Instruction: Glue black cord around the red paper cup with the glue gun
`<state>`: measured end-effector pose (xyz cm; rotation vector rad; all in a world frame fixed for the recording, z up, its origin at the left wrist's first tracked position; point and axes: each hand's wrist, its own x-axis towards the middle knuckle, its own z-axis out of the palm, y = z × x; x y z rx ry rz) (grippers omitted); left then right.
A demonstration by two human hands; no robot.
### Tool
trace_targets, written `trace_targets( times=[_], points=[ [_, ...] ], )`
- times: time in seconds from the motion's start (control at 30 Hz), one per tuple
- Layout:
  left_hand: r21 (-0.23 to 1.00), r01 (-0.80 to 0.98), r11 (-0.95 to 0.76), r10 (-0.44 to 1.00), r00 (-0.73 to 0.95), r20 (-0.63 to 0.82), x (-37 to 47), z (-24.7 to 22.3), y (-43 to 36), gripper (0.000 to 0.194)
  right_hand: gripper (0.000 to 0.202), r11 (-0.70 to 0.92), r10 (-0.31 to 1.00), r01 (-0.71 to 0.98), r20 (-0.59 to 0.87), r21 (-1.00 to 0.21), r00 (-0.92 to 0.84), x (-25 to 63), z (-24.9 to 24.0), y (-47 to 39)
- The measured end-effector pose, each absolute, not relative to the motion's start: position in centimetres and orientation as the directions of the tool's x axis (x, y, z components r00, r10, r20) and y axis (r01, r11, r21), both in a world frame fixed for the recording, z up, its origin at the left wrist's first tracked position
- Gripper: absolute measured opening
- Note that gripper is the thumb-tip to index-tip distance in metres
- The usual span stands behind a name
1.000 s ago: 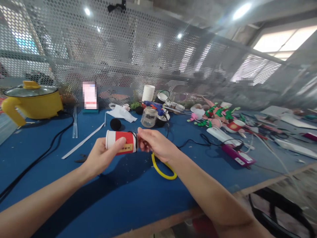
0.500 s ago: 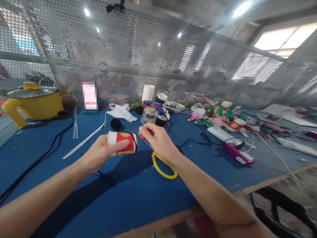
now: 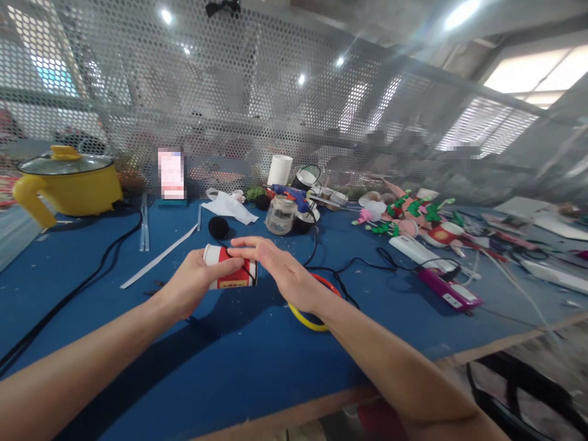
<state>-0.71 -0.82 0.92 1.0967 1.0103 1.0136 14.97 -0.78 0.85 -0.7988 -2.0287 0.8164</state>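
Note:
My left hand (image 3: 195, 278) is wrapped round a red and white paper cup (image 3: 234, 283) lying on its side in the air, thumb along its near face. Black yarn (image 3: 248, 272) runs across the cup near its right end. Fingers stretched out, my right hand (image 3: 275, 263) rests over the cup's upper right side; whether the yarn lies under its fingertips I cannot tell. Just behind the cup sits a black ball of yarn (image 3: 218, 227). Beneath my right wrist lie red and yellow looped handles (image 3: 310, 323), partly hidden by the forearm.
A glass jar (image 3: 281, 215) and a blue glue gun (image 3: 290, 194) stand behind my hands. To the left are white strips (image 3: 160, 257) and a yellow electric pot (image 3: 76, 187). Right of my arm are a purple power strip (image 3: 448, 289), black cables and a craft pile (image 3: 413, 214).
My right hand has moved left from beyond the cup's end onto its upper side, its pinched fingers now stretched out. The yarn slants further across the cup. The view has shifted slightly.

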Motion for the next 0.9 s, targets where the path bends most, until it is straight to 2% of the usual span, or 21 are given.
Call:
trace_targets(
  times=[0.1, 0.17, 0.23, 0.3, 0.37, 0.4, 0.47, 0.57, 0.67, 0.77, 0.9],
  points=[
    [0.976, -0.146, 0.163, 0.963, 0.238, -0.125, -0.8, 0.9, -0.8, 0.009, 0.033, 0.538, 0.816, 0.247, 0.424, -0.806, -0.393, 15.5, 1.1, 0.2],
    [0.973, -0.146, 0.180, 0.961, 0.238, -0.142, -0.8, 0.9, -0.7, 0.010, 0.021, 0.495, 0.867, 0.288, 0.450, -0.820, -0.213, 16.6, 1.5, 1.6],
    [0.969, -0.142, 0.204, 0.959, 0.229, -0.168, -0.9, 1.0, -0.6, 0.010, 0.020, 0.468, 0.869, 0.333, 0.494, -0.819, -0.005, 18.4, 2.2, 3.7],
    [0.967, -0.144, 0.212, 0.958, 0.225, -0.177, -1.0, 1.1, -0.5, 0.010, 0.024, 0.453, 0.802, 0.457, 0.574, -0.766, 0.166, 20.6, 3.1, 6.0],
    [0.967, -0.154, 0.201, 0.960, 0.226, -0.163, -1.1, 1.1, -0.4, 0.009, 0.027, 0.330, 0.729, 0.663, 0.628, -0.672, 0.274, 22.6, 4.0, 8.2],
    [0.968, -0.159, 0.195, 0.961, 0.226, -0.156, -1.1, 1.1, -0.3, 0.009, 0.025, 0.223, 0.749, 0.729, 0.592, -0.647, 0.297, 23.3, 4.4, 9.2],
    [0.968, -0.163, 0.191, 0.963, 0.224, -0.152, -1.1, 1.1, -0.3, 0.008, 0.027, 0.043, 0.875, 0.731, 0.378, -0.681, 0.301, 24.0, 4.8, 10.6],
    [0.966, -0.163, 0.202, 0.963, 0.212, -0.165, -1.0, 1.3, -0.5, 0.006, 0.036, -0.069, 0.961, 0.661, 0.128, -0.747, 0.246, 23.3, 4.5, 11.9],
    [0.965, -0.157, 0.208, 0.961, 0.216, -0.172, -1.1, 1.6, -0.6, 0.007, 0.036, -0.128, 0.982, 0.578, -0.020, -0.806, 0.190, 22.3, 3.8, 12.7],
    [0.970, -0.140, 0.200, 0.961, 0.222, -0.166, -1.2, 1.7, -0.6, 0.009, 0.029, -0.163, 0.979, 0.506, -0.073, -0.847, 0.193, 22.0, 3.0, 13.2],
    [0.975, -0.129, 0.180, 0.963, 0.225, -0.148, -1.3, 1.5, -0.4, 0.011, 0.021, -0.132, 0.970, 0.437, -0.024, -0.890, 0.244, 22.1, 1.9, 13.4]
  ],
)
